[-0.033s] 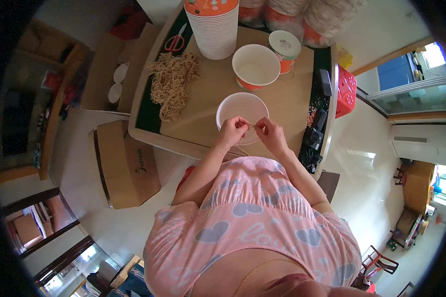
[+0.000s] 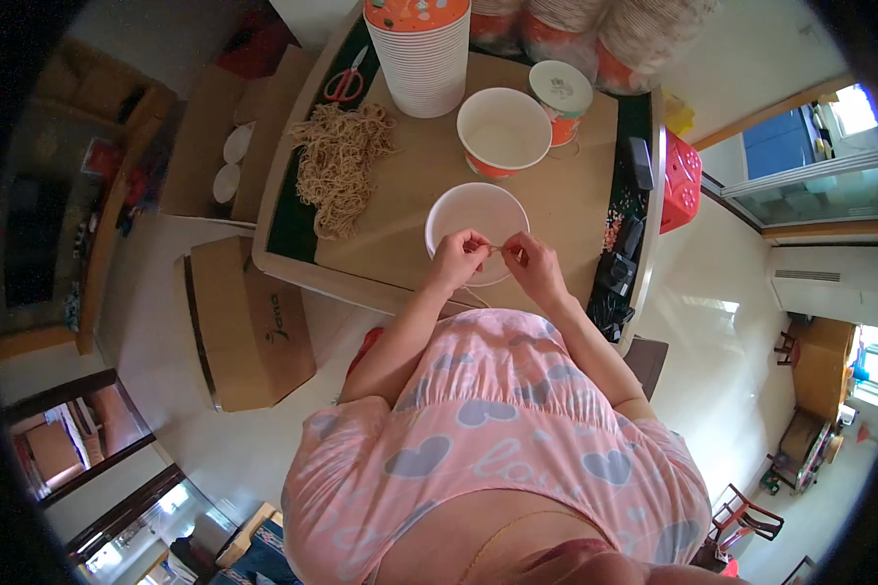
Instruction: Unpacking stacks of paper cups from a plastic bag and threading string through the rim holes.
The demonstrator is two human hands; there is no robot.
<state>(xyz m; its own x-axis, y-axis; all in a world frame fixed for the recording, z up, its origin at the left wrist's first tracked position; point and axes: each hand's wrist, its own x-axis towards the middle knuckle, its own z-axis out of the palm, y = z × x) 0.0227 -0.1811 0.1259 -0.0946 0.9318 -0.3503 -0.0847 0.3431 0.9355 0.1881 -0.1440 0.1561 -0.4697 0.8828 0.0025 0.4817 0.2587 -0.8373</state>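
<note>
Both hands meet over the near side of a white paper tub (image 2: pixel 473 210) with its mouth facing up. A thin tan string (image 2: pixel 498 249) runs between my pinched fingertips. My left hand (image 2: pixel 460 259) is closed on one part of it, and my right hand (image 2: pixel 535 266) is closed on another. A loose length of string hangs below the left hand toward the table edge. Farther off stand an open orange-patterned paper tub (image 2: pixel 503 129) and, beside it, an upside-down paper tub (image 2: pixel 562 88). A tangled heap of tan string (image 2: pixel 341 175) lies to the left.
A tall stack of paper tubs (image 2: pixel 419 68) rises at the back, with red-handled scissors (image 2: pixel 344 84) to its left. Bagged tub stacks (image 2: pixel 644 39) stand behind. Black adapters and cables (image 2: pixel 615 273) line the right edge. A cardboard box (image 2: pixel 254 327) sits on the floor at left.
</note>
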